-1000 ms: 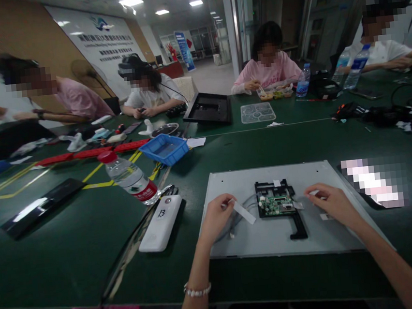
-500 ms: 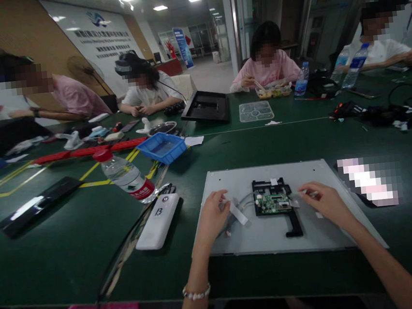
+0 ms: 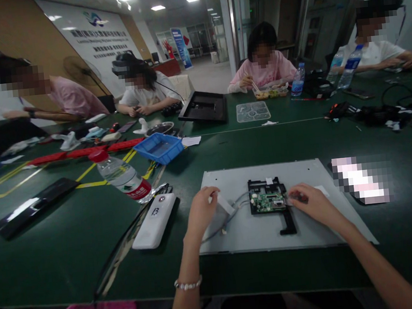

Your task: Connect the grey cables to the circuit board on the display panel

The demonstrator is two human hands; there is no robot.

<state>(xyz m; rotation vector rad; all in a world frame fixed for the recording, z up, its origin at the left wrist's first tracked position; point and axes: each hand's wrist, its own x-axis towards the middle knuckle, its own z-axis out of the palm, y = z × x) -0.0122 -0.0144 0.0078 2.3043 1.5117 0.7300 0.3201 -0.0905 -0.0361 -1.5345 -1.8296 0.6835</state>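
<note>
A light grey panel [image 3: 236,239] lies on the green table, bearing a black bracket [image 3: 290,221] with a green circuit board [image 3: 268,202]. Over the panel's left part, my left hand [image 3: 203,209] pinches a white strip [image 3: 226,204] between thumb and fingers. Grey cables [image 3: 238,204] run from the board's left side toward the panel's lower left. My right hand [image 3: 311,203] is at the right edge of the board, its fingers curled together; what they hold, if anything, is too small to name. A white label [image 3: 321,191] shows just behind that hand.
Left of the panel are a white power bank [image 3: 154,221], a water bottle [image 3: 124,178] and black cables. A phone [image 3: 359,181] lies to the right. Farther back are a blue tray [image 3: 159,148], a black frame [image 3: 204,107] and several people seated around the table.
My left hand has moved slightly left and up, drawing the white strip with it. My right hand has moved left to the board's edge. The camera view has shifted a little.
</note>
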